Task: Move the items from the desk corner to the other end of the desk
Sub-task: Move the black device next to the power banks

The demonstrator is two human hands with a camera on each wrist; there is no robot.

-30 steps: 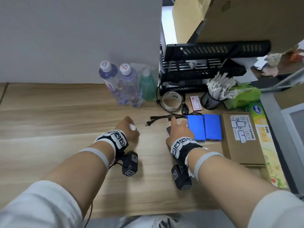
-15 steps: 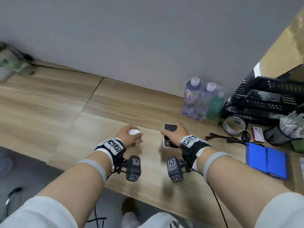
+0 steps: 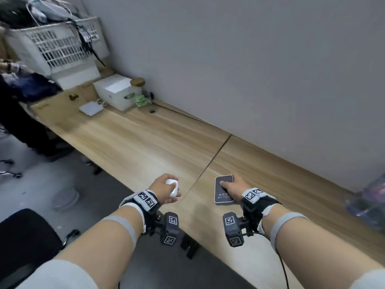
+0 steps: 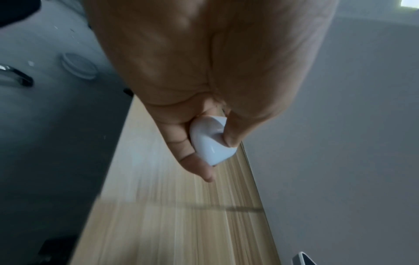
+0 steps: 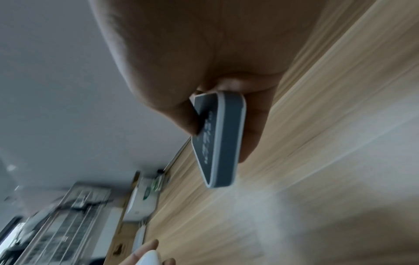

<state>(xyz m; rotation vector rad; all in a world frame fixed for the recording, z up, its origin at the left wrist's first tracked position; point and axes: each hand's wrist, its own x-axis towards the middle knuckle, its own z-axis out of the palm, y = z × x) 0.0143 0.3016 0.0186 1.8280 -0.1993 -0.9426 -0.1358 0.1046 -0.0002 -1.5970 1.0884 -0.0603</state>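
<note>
1. Our left hand [image 3: 164, 189] is curled round a small white case [image 3: 172, 187], cupped so the smooth shell cannot slip; it rides above the desk [image 3: 145, 142].
2. Our right hand [image 3: 232, 188] pinches a flat dark device [image 3: 224, 189] between thumb and fingers, held level over the desk; the far end lies well ahead.

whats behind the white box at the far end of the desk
A jar with a cork lid stands behind the white box, near the wall. The box hides the jar's lower left side and the desk behind it.
</note>
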